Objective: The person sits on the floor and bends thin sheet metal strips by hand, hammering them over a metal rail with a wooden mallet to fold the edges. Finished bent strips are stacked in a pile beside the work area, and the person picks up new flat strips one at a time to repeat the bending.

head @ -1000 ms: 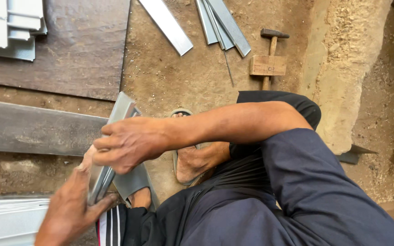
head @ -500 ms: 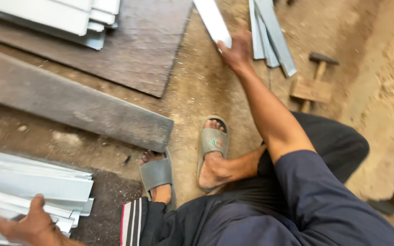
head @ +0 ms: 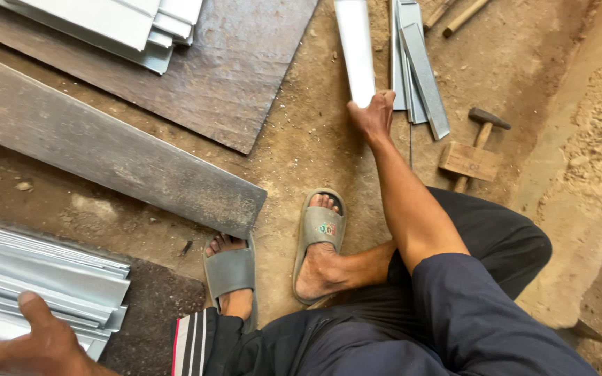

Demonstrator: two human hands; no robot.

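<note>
Right hand [head: 372, 115] at near end of flat pale metal strip [head: 355, 49]; left hand [head: 40, 345] on stack.
I see right fingers closed on the strip's end; grey strips [head: 416, 63] just right, bare dirt left. Left hand rests flat, unclenched, on the folded silver sheet stack [head: 29, 278], its edge beside the thumb.

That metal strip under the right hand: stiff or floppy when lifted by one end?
The metal strip looks thin and long, so gripped at the end by the right hand it may sag slightly. Its folded edges probably stiffen it. The smooth, shiny face could be slippery.
</note>
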